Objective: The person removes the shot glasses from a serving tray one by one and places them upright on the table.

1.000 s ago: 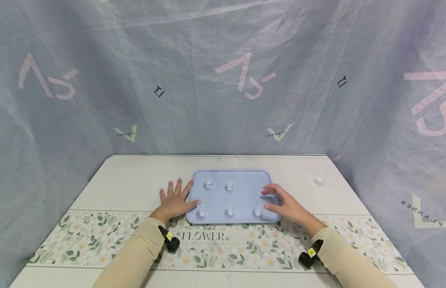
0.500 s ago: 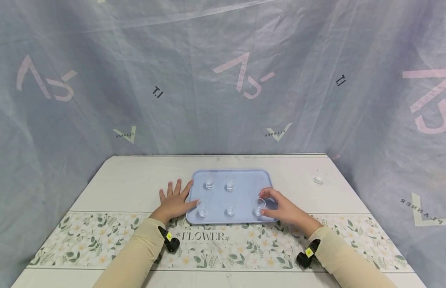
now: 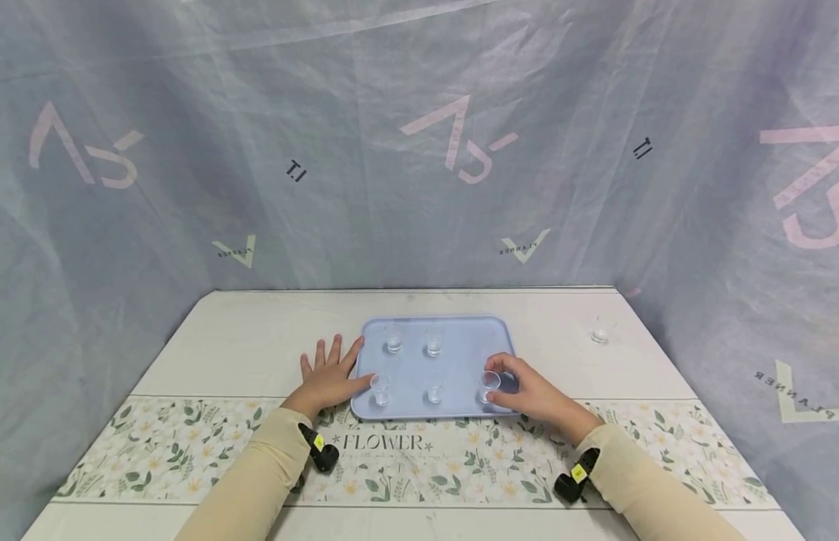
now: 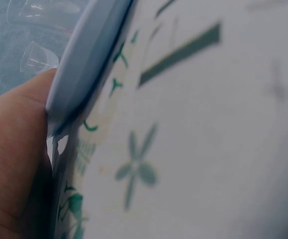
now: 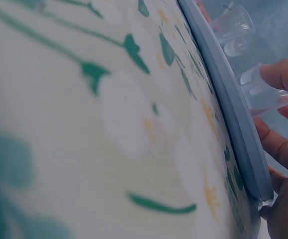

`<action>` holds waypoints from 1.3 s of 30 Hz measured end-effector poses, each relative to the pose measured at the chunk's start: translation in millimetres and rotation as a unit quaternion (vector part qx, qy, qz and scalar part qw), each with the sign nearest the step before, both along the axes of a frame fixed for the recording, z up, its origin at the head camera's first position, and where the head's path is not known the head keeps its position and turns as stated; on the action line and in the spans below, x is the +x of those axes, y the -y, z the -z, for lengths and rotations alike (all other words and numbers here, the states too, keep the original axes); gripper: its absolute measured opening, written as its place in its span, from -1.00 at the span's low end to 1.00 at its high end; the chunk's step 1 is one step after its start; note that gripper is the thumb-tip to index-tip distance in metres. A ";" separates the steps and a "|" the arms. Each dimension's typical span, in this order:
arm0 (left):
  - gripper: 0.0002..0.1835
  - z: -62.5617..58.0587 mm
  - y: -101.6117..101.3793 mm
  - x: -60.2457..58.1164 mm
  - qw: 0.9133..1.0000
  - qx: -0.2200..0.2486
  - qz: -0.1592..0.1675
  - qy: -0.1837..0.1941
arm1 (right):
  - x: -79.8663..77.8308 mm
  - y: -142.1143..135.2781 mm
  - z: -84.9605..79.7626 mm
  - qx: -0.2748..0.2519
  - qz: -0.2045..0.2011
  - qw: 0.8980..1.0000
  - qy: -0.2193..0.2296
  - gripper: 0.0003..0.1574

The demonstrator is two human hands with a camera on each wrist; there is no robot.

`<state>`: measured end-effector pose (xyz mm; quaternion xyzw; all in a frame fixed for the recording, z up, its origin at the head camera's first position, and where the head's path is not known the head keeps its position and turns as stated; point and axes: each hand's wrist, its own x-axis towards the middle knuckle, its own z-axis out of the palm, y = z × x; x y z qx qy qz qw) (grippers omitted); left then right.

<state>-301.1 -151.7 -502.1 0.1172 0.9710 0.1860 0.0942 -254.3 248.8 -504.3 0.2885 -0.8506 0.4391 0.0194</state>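
We see two bare hands well apart, both at the light-blue tray [image 3: 463,361] on the tablecloth [image 3: 271,334]. Right hand [image 3: 533,391] is over the tray's right side, thumb and fingertips pinching the front-right cup [image 3: 489,382], which is small and clear. From the head view we read that cup as upright, in the front-right corner of the tray; we can't tell whether its base touches the tray. Left hand [image 3: 329,383] lies at the tray's left edge, fingers straight and spread, thumb across the rim; the left wrist view confirms the thumb on the rim. Thumb tip is right by the front-left cup [image 3: 381,392]; we can't tell if they touch. Also on the tray, we have the front-middle cup [image 3: 435,392] between the two front corner cups, plus the back-left cup [image 3: 394,340] and back-middle cup [image 3: 434,342] behind, all upright. We count one more, the off-tray cup [image 3: 601,330], on the cloth well to the right. Cloth has a floral band [image 3: 210,443] printed with "FLOWER"; grey-blue curtain [image 3: 365,203] behind.
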 end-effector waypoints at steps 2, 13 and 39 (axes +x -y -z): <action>0.03 1.0 -0.5 -0.8 1.000 0.000 0.002 0.002 | -0.6 -0.3 1.0 -0.003 -0.003 1.000 -0.001 -0.55; 0.12 18.8 4.7 -13.4 1.000 -0.001 0.001 0.005 | -4.0 0.2 0.5 -0.005 -0.014 1.000 -0.016 -0.60; 0.10 9.3 1.2 -5.6 1.000 0.015 0.000 0.000 | -7.2 -11.6 -11.6 0.063 0.131 0.987 -0.063 -0.64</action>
